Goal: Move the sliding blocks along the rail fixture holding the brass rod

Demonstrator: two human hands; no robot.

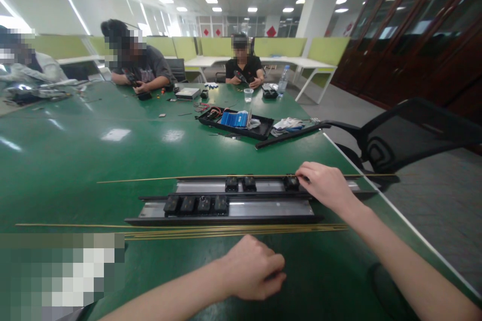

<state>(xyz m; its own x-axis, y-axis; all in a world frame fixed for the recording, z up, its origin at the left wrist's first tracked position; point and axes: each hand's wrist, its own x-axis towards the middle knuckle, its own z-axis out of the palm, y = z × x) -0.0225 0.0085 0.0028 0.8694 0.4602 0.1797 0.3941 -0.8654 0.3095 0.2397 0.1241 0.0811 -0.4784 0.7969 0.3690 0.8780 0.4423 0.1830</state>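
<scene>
My right hand [327, 186] reaches to the far metal rail [267, 185], its fingertips closed at the right side of a small black block [291, 182]. A thin brass-coloured rod [150, 179] runs along the back of this rail and passes by those fingers. Two more black blocks [240, 183] sit on the rail further left. Several black blocks [196, 205] stand in a row on the near rail [269, 208]. Loosely curled, my left hand [259, 268] hovers in front of the rails with nothing visible in it. Several thin rods [226, 231] lie between it and the near rail.
Beyond the rails are a black tray [259, 133] with a blue item [235, 119], gloves [288, 125] and a black bar [289, 137]. A mesh chair [410, 133] stands at the right table edge. Other people sit across the green table [94, 160], near a bottle [283, 82] and cup [248, 95].
</scene>
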